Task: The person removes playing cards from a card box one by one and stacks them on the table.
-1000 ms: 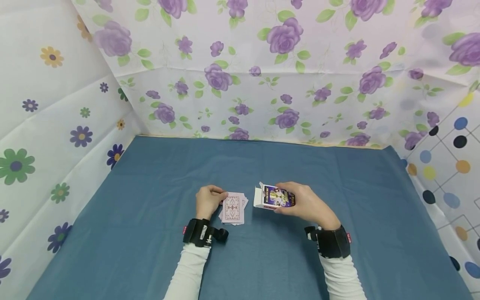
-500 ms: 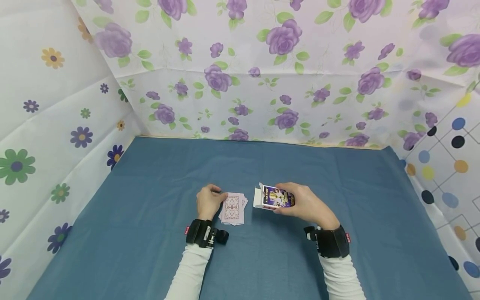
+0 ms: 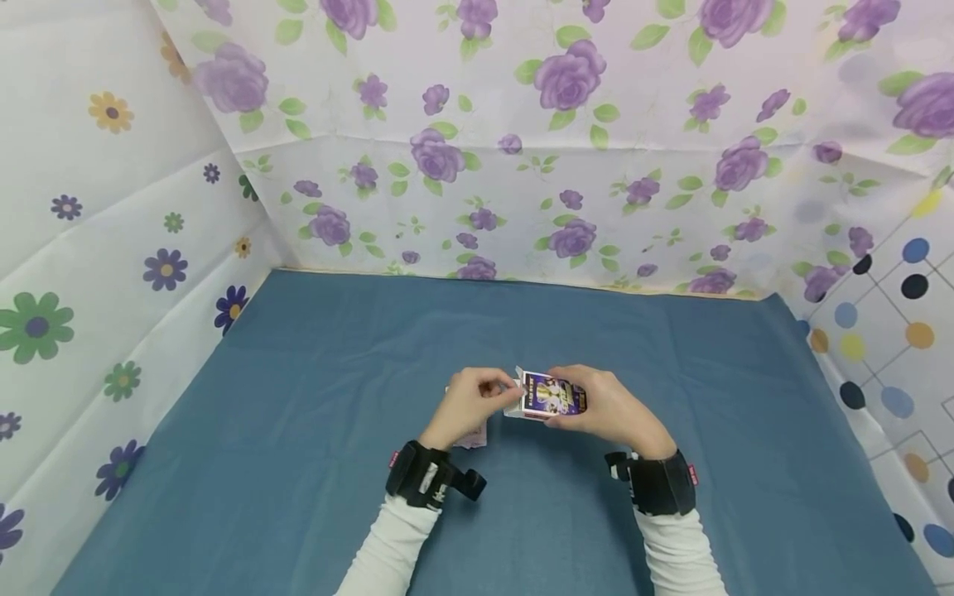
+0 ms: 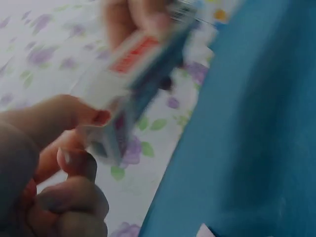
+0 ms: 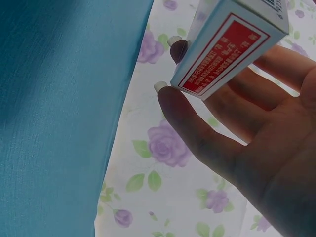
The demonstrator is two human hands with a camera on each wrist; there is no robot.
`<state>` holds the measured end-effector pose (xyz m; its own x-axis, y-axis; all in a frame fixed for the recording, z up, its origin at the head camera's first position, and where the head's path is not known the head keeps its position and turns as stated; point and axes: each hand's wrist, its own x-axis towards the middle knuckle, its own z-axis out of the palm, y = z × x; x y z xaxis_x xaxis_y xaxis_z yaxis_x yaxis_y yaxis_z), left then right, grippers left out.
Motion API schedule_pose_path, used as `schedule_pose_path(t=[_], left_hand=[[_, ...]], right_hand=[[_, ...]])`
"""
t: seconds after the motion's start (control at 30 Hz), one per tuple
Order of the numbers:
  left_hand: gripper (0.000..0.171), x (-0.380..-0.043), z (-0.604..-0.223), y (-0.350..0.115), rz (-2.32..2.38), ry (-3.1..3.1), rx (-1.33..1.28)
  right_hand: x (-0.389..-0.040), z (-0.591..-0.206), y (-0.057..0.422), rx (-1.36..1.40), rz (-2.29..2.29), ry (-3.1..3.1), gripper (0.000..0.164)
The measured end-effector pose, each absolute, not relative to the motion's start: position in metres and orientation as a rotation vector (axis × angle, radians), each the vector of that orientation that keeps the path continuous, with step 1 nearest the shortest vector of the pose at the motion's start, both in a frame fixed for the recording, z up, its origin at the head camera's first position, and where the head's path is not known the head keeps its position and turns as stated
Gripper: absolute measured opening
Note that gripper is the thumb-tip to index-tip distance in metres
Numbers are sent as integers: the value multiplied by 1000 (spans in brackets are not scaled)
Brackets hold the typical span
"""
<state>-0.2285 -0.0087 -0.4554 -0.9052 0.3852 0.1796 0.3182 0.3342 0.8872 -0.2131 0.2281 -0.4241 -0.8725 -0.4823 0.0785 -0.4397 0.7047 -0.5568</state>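
Observation:
My right hand (image 3: 613, 407) holds a small purple and white playing card box (image 3: 555, 395) above the table, thumb on the near side and fingers on the far side. The box's open end with its white flaps faces left. There my left hand (image 3: 471, 401) pinches the end between thumb and fingertips, other fingers curled, as the left wrist view of the box (image 4: 131, 66) shows with blur. Whether a card lies between those fingertips is hidden. Under the left hand a pile of red-patterned playing cards (image 3: 474, 438) lies face down, mostly covered by that hand.
A blue cloth (image 3: 358, 331) covers the table. Behind it hangs a white curtain (image 3: 335, 149) with purple roses, and patterned sheets flank both sides. Black wrist straps with cameras sit on both forearms.
From the card pile, my left hand has moved right to the box's open end, now covering most of the pile. The right hand and the box have stayed nearly still.

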Motion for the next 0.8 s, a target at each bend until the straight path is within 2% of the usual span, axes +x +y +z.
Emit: schedule_pose_path(t=[0.23, 0.53, 0.8], left_hand=[[19, -220, -453, 0, 1498, 2581, 577], [18, -222, -457, -4, 1652, 2304, 519], [15, -223, -456, -3, 1744, 2166, 321]], right_hand=[[-210, -421, 227, -778, -901, 2825, 63], [-209, -419, 225, -796, -906, 2821, 64], [-210, -419, 225, -793, -899, 2836, 63]])
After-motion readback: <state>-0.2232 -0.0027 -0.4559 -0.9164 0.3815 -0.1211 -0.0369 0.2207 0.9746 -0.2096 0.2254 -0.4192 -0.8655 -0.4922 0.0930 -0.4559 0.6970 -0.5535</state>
